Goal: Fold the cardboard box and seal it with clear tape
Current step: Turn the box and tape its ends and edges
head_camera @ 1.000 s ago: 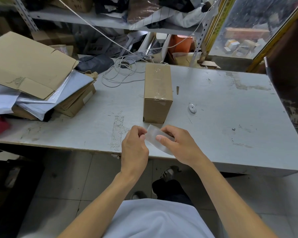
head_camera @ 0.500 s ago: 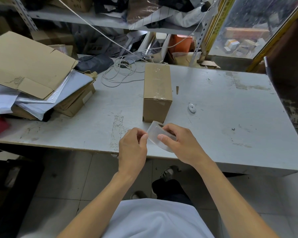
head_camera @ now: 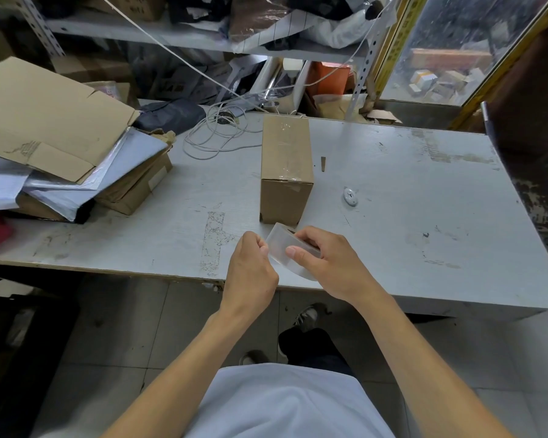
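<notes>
Clear tape roll (head_camera: 287, 252) is held by R hand (head_camera: 326, 262) over bench (head_camera: 424, 216) front edge; its edge is pinched by L hand (head_camera: 250, 273), so both grips are closed on it. Taped cardboard box (head_camera: 286, 167) is stood on bench just behind hands.

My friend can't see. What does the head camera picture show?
Two hands hold a roll of clear tape over the near table edge: the right hand grips it, the left hand pinches at its edge. A closed, taped cardboard box stands just beyond.
</notes>
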`<state>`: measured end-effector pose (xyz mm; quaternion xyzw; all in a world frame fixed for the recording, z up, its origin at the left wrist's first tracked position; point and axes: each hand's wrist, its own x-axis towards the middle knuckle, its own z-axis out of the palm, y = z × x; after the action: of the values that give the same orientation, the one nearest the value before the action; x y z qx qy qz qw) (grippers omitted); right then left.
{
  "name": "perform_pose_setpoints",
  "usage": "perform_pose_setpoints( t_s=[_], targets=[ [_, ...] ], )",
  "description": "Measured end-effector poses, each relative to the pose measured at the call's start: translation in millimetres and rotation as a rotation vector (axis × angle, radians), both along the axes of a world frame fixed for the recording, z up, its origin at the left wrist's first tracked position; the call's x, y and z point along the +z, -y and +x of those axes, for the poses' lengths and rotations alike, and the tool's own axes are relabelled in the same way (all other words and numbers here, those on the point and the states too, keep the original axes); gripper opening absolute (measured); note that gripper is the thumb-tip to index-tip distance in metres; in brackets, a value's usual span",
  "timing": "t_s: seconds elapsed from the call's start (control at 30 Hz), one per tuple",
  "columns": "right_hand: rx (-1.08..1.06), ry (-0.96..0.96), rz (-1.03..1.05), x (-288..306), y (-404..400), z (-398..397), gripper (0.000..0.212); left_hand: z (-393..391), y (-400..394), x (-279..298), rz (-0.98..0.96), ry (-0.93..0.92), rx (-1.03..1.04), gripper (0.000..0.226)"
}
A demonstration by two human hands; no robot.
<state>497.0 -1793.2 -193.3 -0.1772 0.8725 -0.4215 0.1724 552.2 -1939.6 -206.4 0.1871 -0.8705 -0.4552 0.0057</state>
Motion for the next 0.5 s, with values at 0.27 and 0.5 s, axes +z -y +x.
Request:
perform_pose_setpoints(
  t_s=[0.27,0.5],
  targets=[
    [-0.03,0.003,-0.004,-1.2,-0.1,-3.9,0.015,5.6,2.7,-2.7,0.075,-0.221,0.087,0.018],
    [-0.081,-0.011,-0.021,-0.9,4.2,-4.4,0.018,8.9,-0.1,-2.3,-0.043,-0.333,0.052,0.03]
  ],
)
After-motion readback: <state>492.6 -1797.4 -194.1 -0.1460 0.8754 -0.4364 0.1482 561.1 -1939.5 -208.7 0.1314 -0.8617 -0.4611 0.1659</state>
